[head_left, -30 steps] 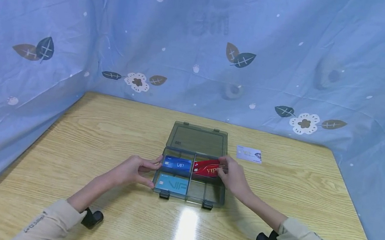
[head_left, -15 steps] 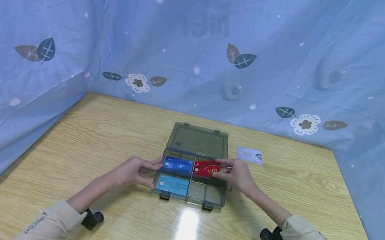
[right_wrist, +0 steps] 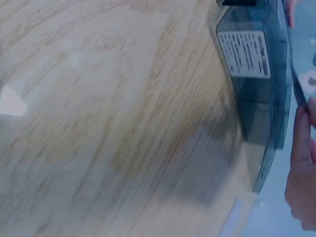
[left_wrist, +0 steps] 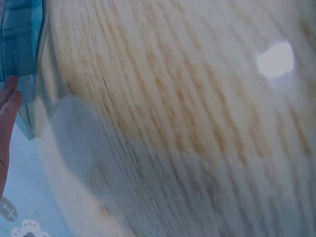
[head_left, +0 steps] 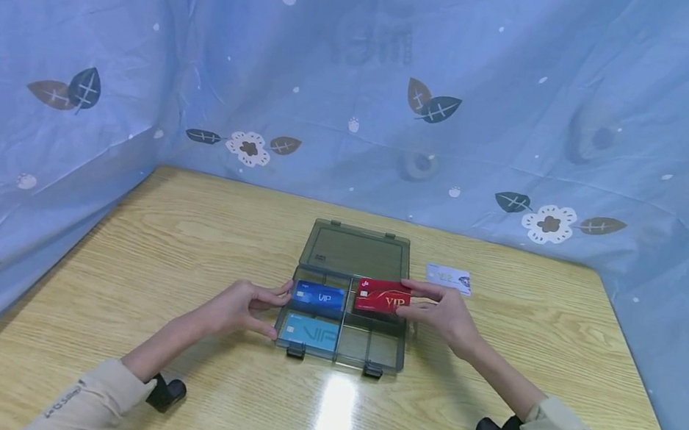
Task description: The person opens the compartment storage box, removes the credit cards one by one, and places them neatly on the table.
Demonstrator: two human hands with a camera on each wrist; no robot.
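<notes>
Shining smooth and flat, the red card [head_left: 382,296] with gold lettering is pinched at its right end by the right hand [head_left: 446,316], above the far right compartment of the box [head_left: 354,343]. That box is rectangular, of smoky see-through plastic, its lid [head_left: 355,250] laid back; the right wrist view shows a white printed label [right_wrist: 244,53] on its side. A glossy blue card [head_left: 318,296] and a pale turquoise card [head_left: 310,332] lie in the left compartments. The left hand [head_left: 240,305] rests its extended fingers against the box's left wall. Beyond, a silvery card [head_left: 449,278] lies on the wood-grained counter [head_left: 215,233], before creased blue cloth [head_left: 318,33]. One second earlier the red card sat tilted, farther left; now it is more level, and the right hand has shifted rightward.
</notes>
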